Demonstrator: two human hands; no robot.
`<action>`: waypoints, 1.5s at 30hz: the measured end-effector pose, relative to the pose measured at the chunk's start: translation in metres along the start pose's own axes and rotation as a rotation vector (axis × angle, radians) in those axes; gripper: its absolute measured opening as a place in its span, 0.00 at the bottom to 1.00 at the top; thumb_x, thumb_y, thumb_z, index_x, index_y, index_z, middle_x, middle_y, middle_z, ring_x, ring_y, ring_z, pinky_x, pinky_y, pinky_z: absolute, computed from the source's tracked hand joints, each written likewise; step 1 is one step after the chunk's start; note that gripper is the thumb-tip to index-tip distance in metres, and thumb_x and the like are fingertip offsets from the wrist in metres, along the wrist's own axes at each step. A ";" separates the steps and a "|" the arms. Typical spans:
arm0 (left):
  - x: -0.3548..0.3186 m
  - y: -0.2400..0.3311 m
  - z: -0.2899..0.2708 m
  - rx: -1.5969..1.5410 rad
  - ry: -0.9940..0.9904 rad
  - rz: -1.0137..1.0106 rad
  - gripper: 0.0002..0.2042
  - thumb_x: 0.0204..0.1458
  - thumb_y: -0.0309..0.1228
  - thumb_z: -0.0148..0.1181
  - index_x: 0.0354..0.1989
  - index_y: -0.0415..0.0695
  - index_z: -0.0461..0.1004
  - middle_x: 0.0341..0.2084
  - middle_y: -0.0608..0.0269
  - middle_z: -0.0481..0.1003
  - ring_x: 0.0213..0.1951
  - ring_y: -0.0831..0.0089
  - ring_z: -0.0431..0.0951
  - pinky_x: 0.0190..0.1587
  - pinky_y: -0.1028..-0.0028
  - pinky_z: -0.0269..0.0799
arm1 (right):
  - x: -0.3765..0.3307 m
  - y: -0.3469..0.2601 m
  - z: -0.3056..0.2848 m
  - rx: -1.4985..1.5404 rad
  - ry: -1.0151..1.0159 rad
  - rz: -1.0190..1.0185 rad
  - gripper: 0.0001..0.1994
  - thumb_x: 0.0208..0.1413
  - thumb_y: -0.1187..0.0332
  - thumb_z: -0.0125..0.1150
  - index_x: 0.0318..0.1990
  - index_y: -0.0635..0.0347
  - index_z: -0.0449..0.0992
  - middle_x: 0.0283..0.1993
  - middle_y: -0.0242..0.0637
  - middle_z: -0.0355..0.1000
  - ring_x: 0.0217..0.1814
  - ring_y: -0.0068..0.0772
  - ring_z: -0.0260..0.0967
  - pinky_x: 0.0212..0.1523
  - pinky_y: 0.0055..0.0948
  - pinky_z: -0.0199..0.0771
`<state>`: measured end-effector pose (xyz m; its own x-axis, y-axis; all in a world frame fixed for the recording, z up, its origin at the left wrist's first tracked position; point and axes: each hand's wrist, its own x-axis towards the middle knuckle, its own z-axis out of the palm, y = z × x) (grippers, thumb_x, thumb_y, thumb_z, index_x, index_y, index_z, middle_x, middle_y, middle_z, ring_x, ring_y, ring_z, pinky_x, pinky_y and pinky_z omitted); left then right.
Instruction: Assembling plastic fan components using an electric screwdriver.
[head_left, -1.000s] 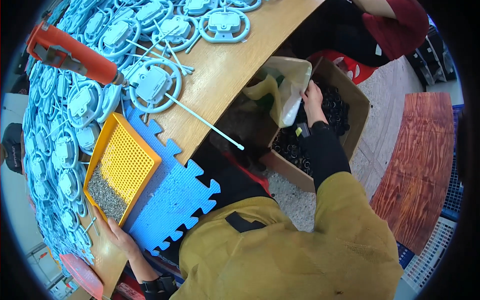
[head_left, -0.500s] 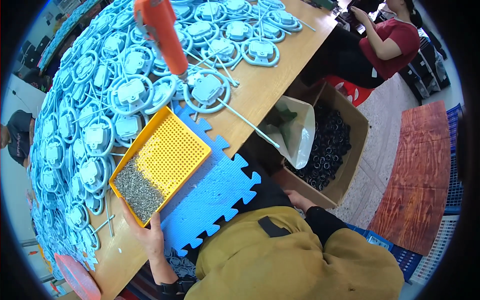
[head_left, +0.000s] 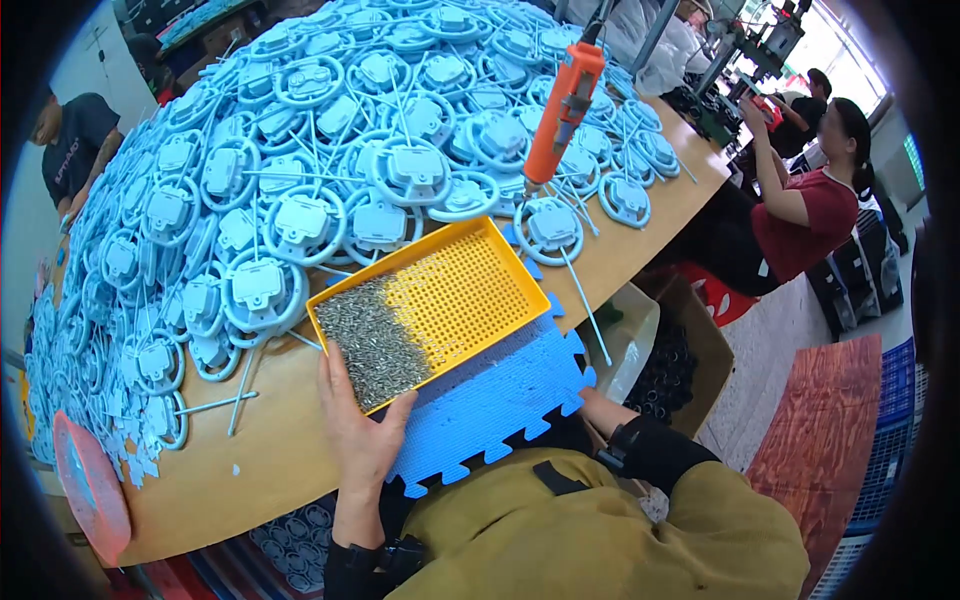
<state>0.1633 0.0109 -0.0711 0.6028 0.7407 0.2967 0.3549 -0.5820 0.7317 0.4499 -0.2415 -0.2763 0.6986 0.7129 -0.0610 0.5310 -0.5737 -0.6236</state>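
Left hand (head_left: 362, 432): grasps yellow tray (head_left: 475, 290) at near-left corner.
Tray: over far side of mat (head_left: 490, 405); metal pieces (head_left: 365, 340) heaped left.
Right hand (head_left: 598, 408): by mat's right edge; fingers hidden, grip cannot be told.

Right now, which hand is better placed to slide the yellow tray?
Left, I'd judge: the left hand holds the yellow tray at its near-left corner, while the right hand is apart from it, partly hidden near the blue mat.
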 end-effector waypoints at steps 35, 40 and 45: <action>0.046 -0.101 -0.080 0.613 -0.261 0.001 0.26 0.61 0.45 0.46 0.59 0.35 0.62 0.59 0.44 0.61 0.59 0.46 0.61 0.61 0.54 0.54 | 0.093 0.152 0.111 0.542 -0.193 0.567 0.27 0.52 0.46 0.58 0.49 0.61 0.75 0.49 0.54 0.73 0.52 0.56 0.70 0.50 0.43 0.71; 0.153 -0.103 0.037 0.717 -0.265 -0.141 0.28 0.62 0.45 0.45 0.62 0.34 0.59 0.62 0.43 0.58 0.62 0.46 0.58 0.64 0.55 0.51 | 0.087 0.140 0.122 0.517 -0.326 0.491 0.27 0.52 0.46 0.58 0.49 0.61 0.75 0.49 0.54 0.73 0.52 0.57 0.70 0.50 0.43 0.71; -0.029 -0.028 -0.034 0.741 -0.268 -0.166 0.29 0.62 0.44 0.44 0.64 0.34 0.55 0.64 0.42 0.55 0.65 0.46 0.55 0.66 0.56 0.48 | 0.063 0.159 0.121 0.483 -0.323 0.436 0.27 0.52 0.46 0.58 0.49 0.61 0.75 0.49 0.54 0.73 0.52 0.57 0.70 0.50 0.43 0.71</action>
<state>0.1117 0.0172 -0.0799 0.6182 0.7860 -0.0064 0.7800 -0.6125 0.1284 0.5208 -0.2391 -0.4734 0.5820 0.5866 -0.5631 -0.0864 -0.6440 -0.7602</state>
